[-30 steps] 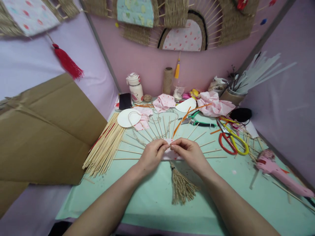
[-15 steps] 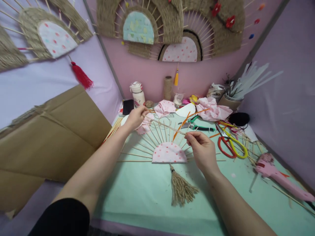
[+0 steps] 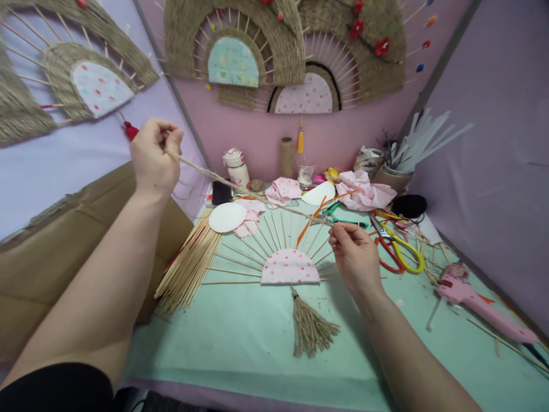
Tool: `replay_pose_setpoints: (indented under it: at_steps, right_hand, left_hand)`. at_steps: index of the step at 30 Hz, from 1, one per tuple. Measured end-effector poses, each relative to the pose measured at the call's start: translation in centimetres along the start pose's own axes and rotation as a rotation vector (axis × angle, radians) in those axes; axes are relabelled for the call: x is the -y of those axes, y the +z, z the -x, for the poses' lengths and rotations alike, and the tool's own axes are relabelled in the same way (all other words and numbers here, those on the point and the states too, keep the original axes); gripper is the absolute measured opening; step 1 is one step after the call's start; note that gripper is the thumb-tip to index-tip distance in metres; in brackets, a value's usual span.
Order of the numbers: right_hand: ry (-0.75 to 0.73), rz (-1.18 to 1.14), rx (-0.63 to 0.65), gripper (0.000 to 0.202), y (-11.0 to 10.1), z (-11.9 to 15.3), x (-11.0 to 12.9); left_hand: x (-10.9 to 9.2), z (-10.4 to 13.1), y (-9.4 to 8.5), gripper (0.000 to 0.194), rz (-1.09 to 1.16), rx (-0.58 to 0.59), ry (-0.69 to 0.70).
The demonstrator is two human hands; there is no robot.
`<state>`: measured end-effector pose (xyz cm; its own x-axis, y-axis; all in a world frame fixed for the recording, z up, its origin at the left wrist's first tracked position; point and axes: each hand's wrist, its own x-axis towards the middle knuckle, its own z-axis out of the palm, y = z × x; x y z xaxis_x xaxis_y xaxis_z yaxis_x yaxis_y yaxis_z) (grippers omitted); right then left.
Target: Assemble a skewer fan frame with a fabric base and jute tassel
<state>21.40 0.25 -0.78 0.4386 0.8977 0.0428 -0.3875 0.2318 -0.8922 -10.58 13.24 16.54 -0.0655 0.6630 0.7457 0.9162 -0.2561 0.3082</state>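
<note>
A length of jute twine [image 3: 257, 195] stretches between my two hands, slanting down to the right. My left hand [image 3: 156, 154], raised at the left, pinches one end part of it. At the lower end my right hand [image 3: 352, 252] pinches the twine between thumb and fingertips, just above the right-hand sticks. Below lies a half-round fan base [image 3: 291, 267] covered in pink-dotted white cloth, with thin wooden sticks [image 3: 242, 256] fanning out from it. A jute tassel [image 3: 312, 323] hangs from its straight edge onto the table.
A bundle of sticks [image 3: 193, 263] and a white disc [image 3: 227, 217] lie at left. Pruning shears [image 3: 343, 221], scissors [image 3: 397, 249] and a pink glue gun [image 3: 480, 300] lie at right. Cardboard [image 3: 98, 229] leans left; a bottle [image 3: 236, 167] and a cardboard tube [image 3: 286, 156] stand behind.
My left hand has moved up and to the left, drawing the twine out longer between my hands. My right hand stays nearly in place. The view has shifted slightly.
</note>
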Motion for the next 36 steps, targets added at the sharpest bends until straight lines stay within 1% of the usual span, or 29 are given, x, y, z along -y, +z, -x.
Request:
replay_pose_setpoints:
  at_steps: [1,2,3,4,5,6,7,8,9,10,11,13,15,17,19,21,23,25,26,27,28,29,30,31,32,33,34,36]
  right_hand:
    - [0.014,0.002,0.009,0.027,-0.1,-0.1,0.0]
    - [0.031,0.012,0.025,0.028,-0.1,-0.2,-0.1]
    - [0.05,0.029,0.049,0.029,-0.2,-0.3,-0.2]
    - [0.069,0.051,0.079,0.029,-0.2,-0.3,-0.3]
    - [0.086,0.077,0.113,0.029,-0.2,-0.3,-0.5]
    - [0.098,0.104,0.146,0.028,-0.2,-0.2,-0.7]
    - [0.104,0.131,0.177,0.027,-0.1,-0.1,-0.9]
    - [0.105,0.157,0.204,0.026,0.0,0.0,-1.1]
    - [0.101,0.181,0.225,0.025,0.1,0.2,-1.2]
    - [0.093,0.203,0.241,0.024,0.2,0.4,-1.3]
    - [0.081,0.221,0.253,0.024,0.3,0.5,-1.4]
    - [0.051,0.243,0.269,0.022,0.5,0.8,-1.4]
    - [0.027,0.25,0.281,0.02,0.6,0.8,-1.4]
    - [0.009,0.249,0.274,0.019,0.4,0.7,-1.4]
    - [-0.007,0.238,0.237,0.019,0.0,0.4,-1.4]
    - [-0.021,0.213,0.18,0.02,-0.4,0.1,-1.5]
    - [-0.029,0.179,0.117,0.021,-0.8,-0.2,-1.5]
    - [-0.031,0.15,0.066,0.021,-1.0,-0.4,-1.5]
    - [-0.026,0.139,0.05,0.021,-1.1,-0.4,-1.5]
    - [-0.017,0.131,0.042,0.022,-1.0,-0.4,-1.5]
    - [-0.004,0.127,0.043,0.022,-1.0,-0.3,-1.5]
    - [0.011,0.124,0.051,0.022,-0.8,-0.2,-1.5]
    - [0.025,0.121,0.062,0.023,-0.6,-0.1,-1.5]
    - [0.039,0.119,0.076,0.024,-0.4,0.1,-1.5]
    - [0.052,0.115,0.092,0.024,-0.2,0.3,-1.4]
    - [0.067,0.11,0.109,0.025,0.0,0.5,-1.3]
    - [0.081,0.104,0.124,0.027,0.2,0.6,-1.2]
    - [0.111,0.091,0.148,0.029,0.4,0.7,-0.9]
  left_hand:
    - [0.5,0.8,-1.0,0.037,-0.151,0.094,-0.017]
    - [0.9,1.7,-1.9,0.036,-0.193,0.182,-0.025]
    - [1.3,2.7,-2.5,0.037,-0.238,0.307,-0.041]
    - [1.5,3.7,-3.0,0.044,-0.381,0.574,-0.079]
    - [1.5,4.8,-3.2,0.056,-0.413,0.688,-0.096]
    - [1.2,5.8,-3.2,0.067,-0.414,0.783,-0.081]
    - [0.7,6.8,-2.9,0.075,-0.398,0.909,-0.019]
    - [-0.2,7.9,-2.5,0.08,-0.319,1.019,0.043]
    - [-1.4,9.0,-1.9,0.079,-0.174,1.056,0.092]
    - [-2.9,10.1,-1.1,0.073,0.011,1.069,0.132]
    - [-4.5,11.4,-0.2,0.065,0.187,1.043,0.145]
    - [-7.7,13.9,1.8,0.051,0.479,0.956,0.084]
    - [-10.3,16.1,3.9,0.033,0.588,0.964,0.077]
    - [-11.8,17.7,5.6,0.028,0.64,0.98,0.037]
    - [-11.9,18.5,6.6,0.022,0.614,0.965,-0.006]
    - [-10.8,18.4,7.0,0.017,0.549,0.938,-0.023]
    - [-9.2,17.8,6.7,0.018,0.451,0.889,-0.039]
    - [-7.5,17.0,6.0,0.021,0.321,0.788,-0.084]
    - [-6.9,16.8,5.5,0.024,0.251,0.72,-0.106]
    - [-6.5,16.6,5.1,0.033,0.174,0.646,-0.111]
    - [-6.4,16.6,4.8,0.046,0.1,0.585,-0.087]
    - [-6.6,16.8,4.6,0.06,0.079,0.576,-0.037]
    - [-7.0,17.0,4.5,0.068,0.111,0.601,0.025]
    - [-7.6,17.4,4.5,0.07,0.196,0.649,0.085]
    - [-8.3,17.9,4.7,0.067,0.312,0.697,0.125]
    - [-9.1,18.3,5.0,0.062,0.425,0.716,0.135]
    - [-9.7,18.8,5.4,0.056,0.523,0.725,0.114]
    - [-10.6,19.4,6.4,0.039,0.678,0.765,-0.005]
